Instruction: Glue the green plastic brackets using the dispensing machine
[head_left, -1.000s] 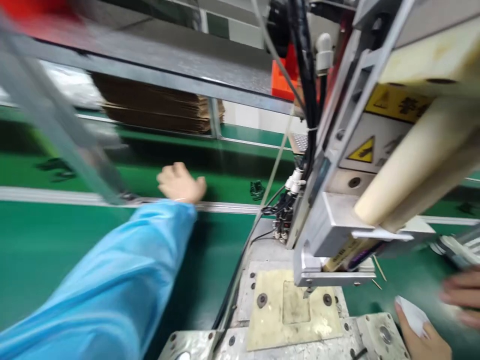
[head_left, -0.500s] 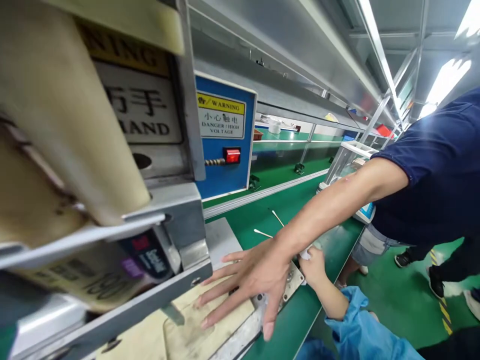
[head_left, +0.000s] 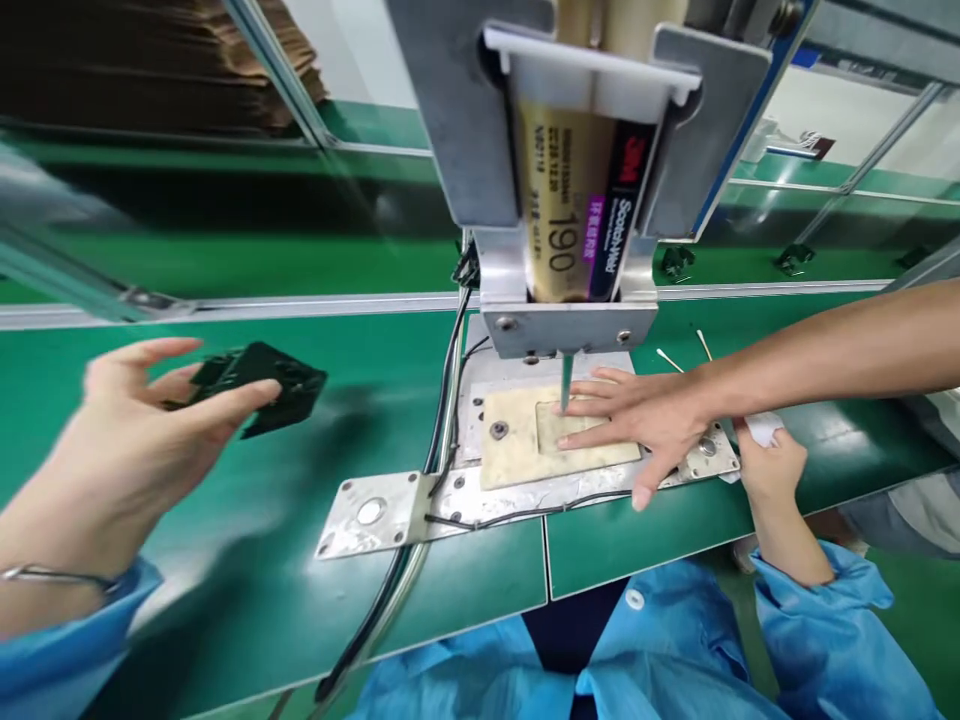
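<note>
At the left, my left hand (head_left: 172, 420) grips a dark, angular plastic part (head_left: 277, 390) between thumb and fingers, raised over the green bench. My right hand (head_left: 772, 470) is closed around a crumpled white wipe (head_left: 763, 428), beside the right end of the metal base plate. Another person's hand (head_left: 645, 415) lies spread over the cream fixture block (head_left: 510, 450), which has a shallow rectangular recess. Just above that recess and near those fingers hangs a dispensing needle (head_left: 567, 380), below a Scotch-Weld adhesive cartridge (head_left: 562, 200) clamped in a metal holder.
Round buttons sit on both ends of the metal base plate (head_left: 371, 512). Black cables (head_left: 442, 420) cross the bench left of the fixture. Two cotton swabs (head_left: 703, 345) lie behind the other person's forearm. Several dark parts (head_left: 679, 262) stand along the back rail.
My view has swung left and down, bringing my left hand with the dark part into sight. The other person's spread hand and my right hand with the wipe stay near the fixture.
</note>
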